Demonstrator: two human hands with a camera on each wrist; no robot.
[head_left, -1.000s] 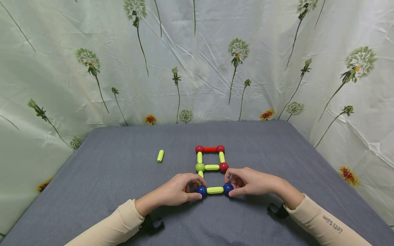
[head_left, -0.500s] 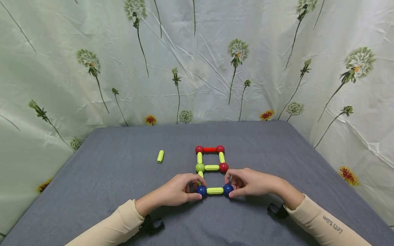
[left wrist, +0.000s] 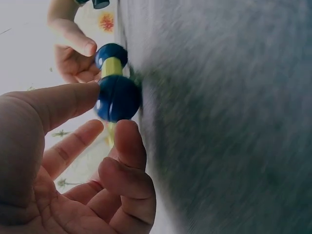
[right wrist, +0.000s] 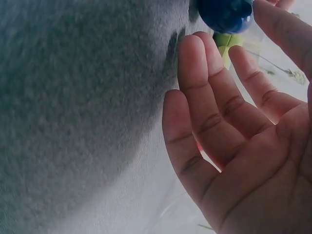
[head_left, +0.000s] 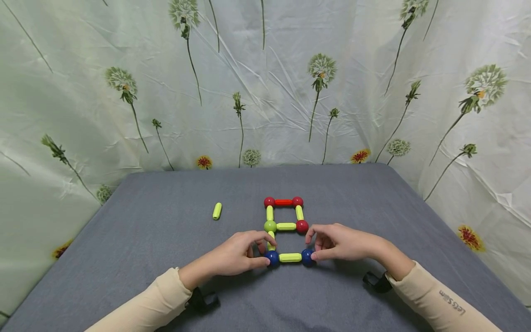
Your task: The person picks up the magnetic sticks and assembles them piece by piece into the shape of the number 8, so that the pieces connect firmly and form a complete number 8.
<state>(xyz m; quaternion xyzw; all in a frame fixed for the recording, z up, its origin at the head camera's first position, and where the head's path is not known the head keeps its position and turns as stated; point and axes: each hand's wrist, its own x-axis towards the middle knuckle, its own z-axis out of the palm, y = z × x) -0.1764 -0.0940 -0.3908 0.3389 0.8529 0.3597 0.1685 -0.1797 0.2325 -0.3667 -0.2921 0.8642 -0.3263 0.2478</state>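
Observation:
A ladder-like frame of balls and short rods lies on the grey cloth in the head view. Its near side has a left blue ball (head_left: pixel 272 258) and a right blue ball (head_left: pixel 308 257), joined by a yellow-green rod (head_left: pixel 290 257). My left hand (head_left: pixel 237 253) is beside the left blue ball, thumb tip right at it and the other fingers loosened away. At the right blue ball, my right hand (head_left: pixel 346 242) has its thumb tip against the side, its index finger lifted off. A green ball (head_left: pixel 270 226) and a red ball (head_left: pixel 302 226) form the middle row.
Farther back, a red rod (head_left: pixel 284 202) links two red balls. A loose yellow-green rod (head_left: pixel 217 211) lies left of the frame. Behind the cloth-covered table (head_left: pixel 166 198) hangs a flower-print curtain (head_left: pixel 274 83).
Both hands have loosened from the blue balls: index fingers have lifted and the hands have drawn slightly outward. The frame has stayed in place.

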